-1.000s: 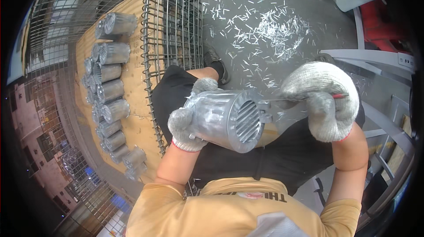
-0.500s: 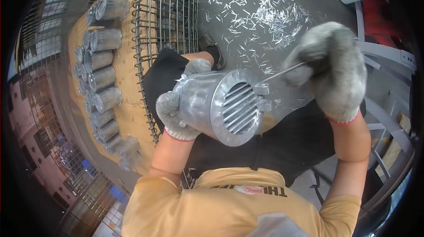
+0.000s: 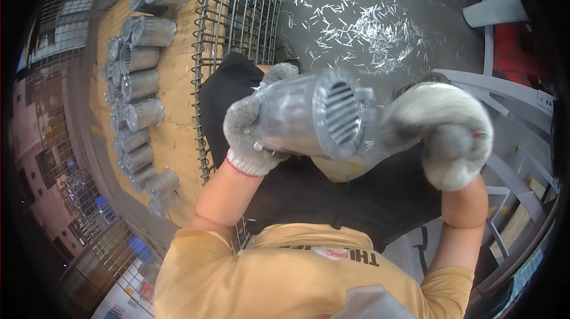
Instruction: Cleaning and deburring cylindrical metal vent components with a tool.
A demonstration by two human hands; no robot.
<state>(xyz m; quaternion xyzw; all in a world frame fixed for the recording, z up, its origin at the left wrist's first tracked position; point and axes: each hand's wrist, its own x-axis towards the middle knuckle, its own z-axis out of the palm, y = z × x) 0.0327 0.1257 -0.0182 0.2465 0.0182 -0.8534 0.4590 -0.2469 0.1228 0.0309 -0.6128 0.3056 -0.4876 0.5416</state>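
Observation:
My left hand (image 3: 252, 123), in a grey knitted glove, is closed around a silvery metal cylinder (image 3: 289, 114). The cylinder lies almost level over my lap, its flanged end with a slatted grille (image 3: 344, 112) turned to the right. Small lugs (image 3: 367, 94) stick out beside the flange. My right hand (image 3: 442, 132), gloved alike, is curled just right of the grille and smeared by motion. The thin metal rod it held earlier is hard to make out now; a small reddish spot shows at its curled fingers.
Similar metal cylinders (image 3: 142, 84) lie in rows on a brown board (image 3: 178, 99) at the left. A wire mesh cage wall (image 3: 237, 16) stands between the board and my knee. Thin metal slivers (image 3: 389, 37) litter the floor ahead. A grey metal frame (image 3: 504, 84) is at the right.
The cylinder and my left hand have shifted up and right in the picture. My right hand has dropped and turned, and its rod no longer shows clearly. The whole view has shifted slightly.

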